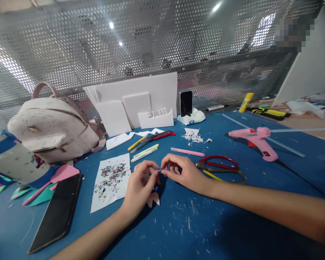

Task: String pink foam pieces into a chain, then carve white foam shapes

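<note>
My left hand (pixel 141 186) and my right hand (pixel 182 171) meet over the blue table, fingertips nearly touching. Both pinch a tiny purplish piece (pixel 160 170) between thumb and index finger; it is too small to make out its kind. Under my left hand lies a pale pink cut-out shape (pixel 153 199), partly covered. To the left, a white paper sheet (pixel 97 198) carries many small glittery beads or gems (pixel 113 173). Red-handled scissors (pixel 222 159) lie just beyond my right wrist, with a yellow strip beside them. A pink pen (pixel 187 151) rests past my fingers.
A pink glue gun (pixel 256 139) with its cord lies at right, near a glue stick (pixel 246 102). Dark phone (pixel 56 209), white backpack (pixel 51 122) and cup-like container (pixel 11 159) stand left. White foam boards (pixel 151 86) lean against the perforated metal screen (pixel 141 39). Highlighters (pixel 144 153) lie ahead.
</note>
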`<action>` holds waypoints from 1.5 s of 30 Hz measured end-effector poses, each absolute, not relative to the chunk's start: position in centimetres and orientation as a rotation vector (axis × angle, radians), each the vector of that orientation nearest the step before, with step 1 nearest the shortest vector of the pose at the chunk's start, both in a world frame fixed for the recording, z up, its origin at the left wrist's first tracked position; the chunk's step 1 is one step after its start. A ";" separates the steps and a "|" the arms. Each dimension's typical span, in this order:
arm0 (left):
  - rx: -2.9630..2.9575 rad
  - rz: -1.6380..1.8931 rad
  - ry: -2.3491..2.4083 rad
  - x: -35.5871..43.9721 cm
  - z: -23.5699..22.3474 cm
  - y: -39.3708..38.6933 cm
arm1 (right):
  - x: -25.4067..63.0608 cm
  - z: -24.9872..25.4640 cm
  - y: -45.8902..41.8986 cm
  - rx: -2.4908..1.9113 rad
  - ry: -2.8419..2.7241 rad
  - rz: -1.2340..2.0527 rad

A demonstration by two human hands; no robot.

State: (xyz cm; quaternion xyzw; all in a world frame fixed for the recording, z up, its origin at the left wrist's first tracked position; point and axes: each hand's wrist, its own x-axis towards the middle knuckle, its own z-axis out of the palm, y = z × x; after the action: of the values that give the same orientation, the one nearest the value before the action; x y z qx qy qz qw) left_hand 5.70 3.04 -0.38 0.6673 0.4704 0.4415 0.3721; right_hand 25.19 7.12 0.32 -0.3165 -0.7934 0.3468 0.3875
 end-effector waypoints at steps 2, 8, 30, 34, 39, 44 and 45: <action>1.705 1.123 1.199 5.8 -0.3 3.0 | 25.2 0.4 7.1 -0.803 -2.013 0.881; 1.698 1.114 1.195 6.0 0.0 2.9 | 25.2 0.4 7.3 -0.807 -1.990 0.877; 1.762 1.101 1.267 5.9 -0.1 3.1 | 25.1 0.5 7.3 -0.790 -2.000 0.901; 1.777 1.109 1.266 5.9 -0.1 3.2 | 25.2 0.6 7.2 -0.796 -1.999 0.899; 1.821 1.131 1.262 5.9 -0.2 3.1 | 25.2 0.4 7.3 -0.799 -1.997 0.904; 1.897 1.112 1.242 6.0 -0.1 3.2 | 25.2 0.5 7.2 -0.789 -2.002 0.910; 1.920 1.103 1.233 6.0 0.0 3.3 | 25.2 0.6 7.1 -0.785 -2.003 0.913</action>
State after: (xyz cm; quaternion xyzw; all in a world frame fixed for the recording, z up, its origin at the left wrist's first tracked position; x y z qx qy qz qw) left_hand 6.04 3.28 0.04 0.7229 0.4643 0.4153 0.2989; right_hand 25.21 7.13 0.58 -0.3092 -0.7886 0.3594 0.3915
